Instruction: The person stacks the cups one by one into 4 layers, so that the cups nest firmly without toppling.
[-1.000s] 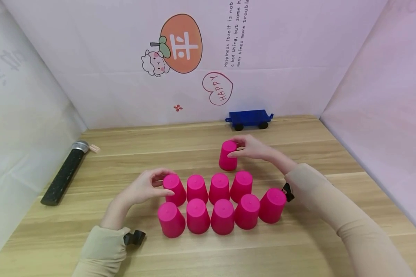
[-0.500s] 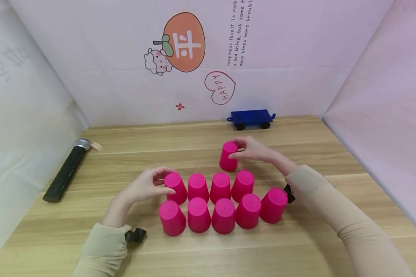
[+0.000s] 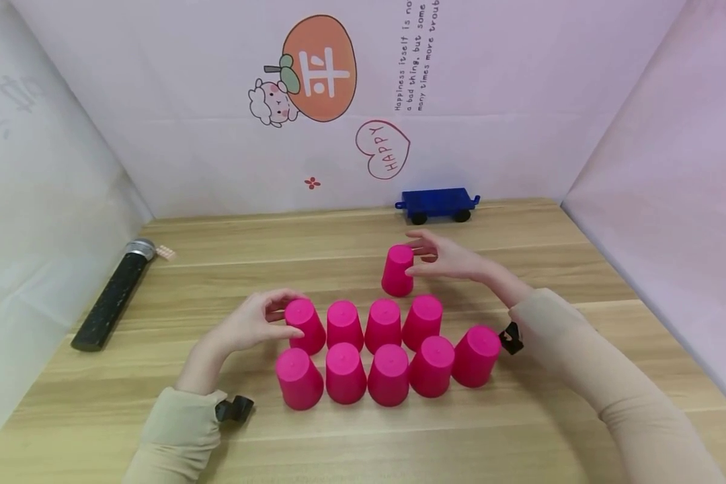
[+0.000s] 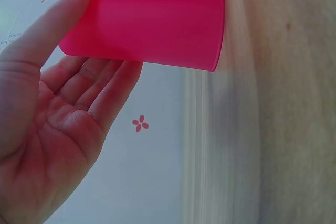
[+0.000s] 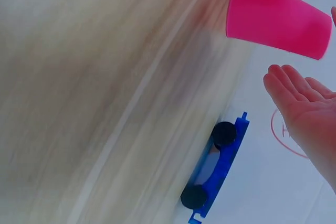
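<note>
Several pink plastic cups stand upside down in two rows on the wooden table. With thumb and fingers on opposite sides, my left hand holds the leftmost cup of the back row, which fills the top of the left wrist view. A lone pink cup stands behind the rows. My right hand is just right of it, fingers spread and loose. In the right wrist view a gap shows between the fingers and that cup; part of this hand is cut off by the frame.
The front row of cups lies nearest the person. At the back edge, against the white printed cloth, stands a blue toy wagon. A black microphone lies at the left beside a small pale object.
The right hand has let go of the lone cup, its fingers spreading and drawing slightly right. That cup stays standing. The left hand keeps its hold on the back-row cup.
</note>
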A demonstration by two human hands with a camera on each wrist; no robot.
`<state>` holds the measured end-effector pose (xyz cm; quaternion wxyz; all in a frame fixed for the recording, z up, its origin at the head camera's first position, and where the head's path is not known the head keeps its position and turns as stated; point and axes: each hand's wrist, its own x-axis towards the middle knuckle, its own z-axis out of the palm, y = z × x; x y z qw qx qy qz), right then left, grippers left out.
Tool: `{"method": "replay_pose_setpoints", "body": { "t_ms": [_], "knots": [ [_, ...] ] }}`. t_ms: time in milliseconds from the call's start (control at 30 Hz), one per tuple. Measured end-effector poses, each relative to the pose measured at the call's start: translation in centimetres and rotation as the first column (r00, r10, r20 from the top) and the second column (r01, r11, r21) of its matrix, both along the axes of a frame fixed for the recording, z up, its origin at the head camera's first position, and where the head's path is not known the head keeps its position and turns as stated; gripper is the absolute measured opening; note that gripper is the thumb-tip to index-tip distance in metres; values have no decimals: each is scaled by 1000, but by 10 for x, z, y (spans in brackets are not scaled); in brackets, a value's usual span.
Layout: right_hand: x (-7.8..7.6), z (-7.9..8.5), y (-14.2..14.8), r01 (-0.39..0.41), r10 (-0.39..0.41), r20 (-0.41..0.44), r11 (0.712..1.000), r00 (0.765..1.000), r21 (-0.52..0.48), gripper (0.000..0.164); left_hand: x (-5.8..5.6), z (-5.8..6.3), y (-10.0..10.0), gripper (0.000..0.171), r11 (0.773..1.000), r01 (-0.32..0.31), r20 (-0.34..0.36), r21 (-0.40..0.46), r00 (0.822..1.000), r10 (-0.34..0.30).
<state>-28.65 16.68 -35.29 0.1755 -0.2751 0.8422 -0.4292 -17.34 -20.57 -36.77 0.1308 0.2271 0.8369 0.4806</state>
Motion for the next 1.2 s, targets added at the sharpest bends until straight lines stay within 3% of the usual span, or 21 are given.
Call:
{"method": "replay_pose_setpoints", "body": {
  "t_ms": [367, 700, 900, 1200],
  "knots": [
    [16, 8, 31, -36, 37, -51, 999, 998, 22, 65, 2, 2, -1, 54, 1000, -2, -14, -19, 1000, 2],
    [38, 5, 48, -177, 175, 27, 982, 984, 62, 58, -1, 7, -5, 54, 997, -42, -29, -57, 999, 40],
    [45, 3, 48, -240, 237, 58, 970, 970, 49, 61, -13, 13, -5, 53, 998, -64, -53, -29, 997, 63],
    [54, 5, 39, -314, 309, 96, 949, 946, 34, 67, -42, 16, -3, 54, 992, -118, -59, -49, 992, 115]
  ]
}}
